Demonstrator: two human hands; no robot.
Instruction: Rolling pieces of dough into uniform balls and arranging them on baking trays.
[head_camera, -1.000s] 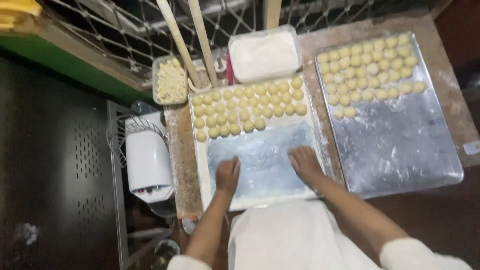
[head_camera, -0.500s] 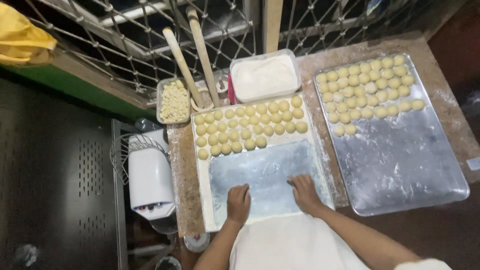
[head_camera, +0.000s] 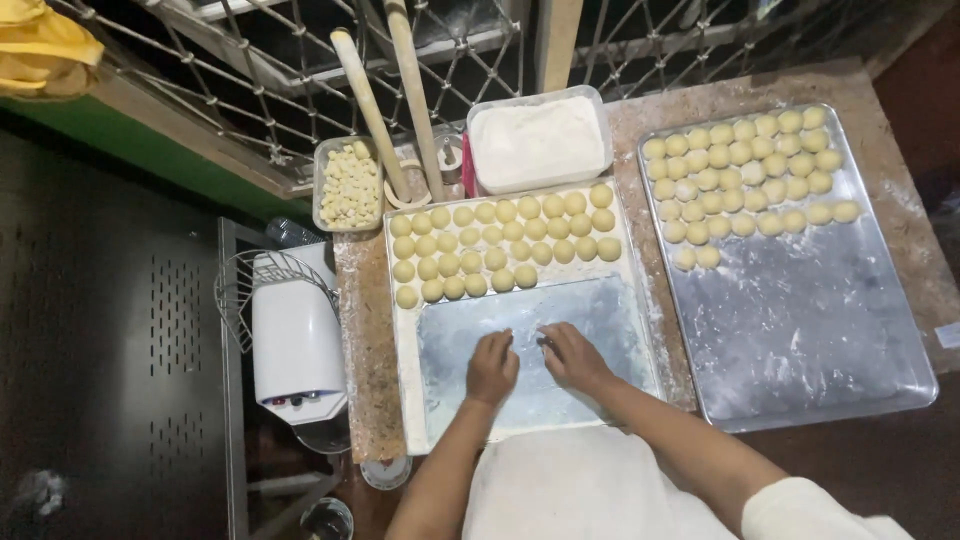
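Fingers of the left hand (head_camera: 492, 366) curl down together onto the bare, flour-dusted floor of the near tray (head_camera: 600, 330), knuckles up; whether anything sits under them cannot be told. Just beside it, the right hand (head_camera: 572, 356) rests on the same floured patch with its fingers bent and close together, their tips pointing toward the left hand, and something small and pale seems to lie at those tips, too small to make out. Both forearms run back toward the bottom edge, over a white cloth or apron (head_camera: 580, 490). Farther up the near tray, rows of round pale dough balls (head_camera: 500, 245) fill the far half, well apart from the hands. To the right, touching the near tray's side, a second metal tray (head_camera: 800, 330) holds more dough balls (head_camera: 750, 185) in its far part, its near part bare and dusted. Beyond the near tray stand a rectangular tub of white flour (head_camera: 538, 140), a smaller clear container of pale lumps (head_camera: 349, 185), and two wooden rods (head_camera: 395, 110) leaning against a wire mesh. Left of the table, lower down, sits a white appliance (head_camera: 297, 350).
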